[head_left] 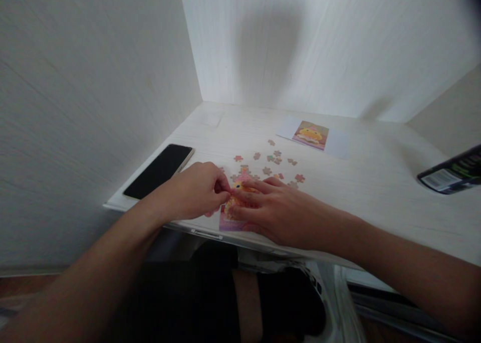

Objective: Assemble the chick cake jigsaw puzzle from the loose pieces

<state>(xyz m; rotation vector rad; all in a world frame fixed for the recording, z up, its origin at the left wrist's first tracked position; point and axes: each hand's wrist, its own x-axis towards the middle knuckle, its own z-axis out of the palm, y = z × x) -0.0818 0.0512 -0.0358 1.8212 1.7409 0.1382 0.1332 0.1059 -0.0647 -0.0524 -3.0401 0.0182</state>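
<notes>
Nearest, bare forearms [93, 268] reaching in from both lower corners. At the front edge of a white wood-grain table [361, 182], partly joined cardboard jigsaw [231, 225] with yellow figure and purple border. Left hand [199, 190] curled closed, fingertips pinched at its left side; any piece between them hidden. Right hand [278, 207] open, laid palm-down over its right side. By appearance, well begun but unfinished: lower border and figure joined, many loose jigsaw pieces [266, 171] scattered beyond. Picture side up, top seemingly pointing away from the body; long axis untellable beneath the fingers.
</notes>
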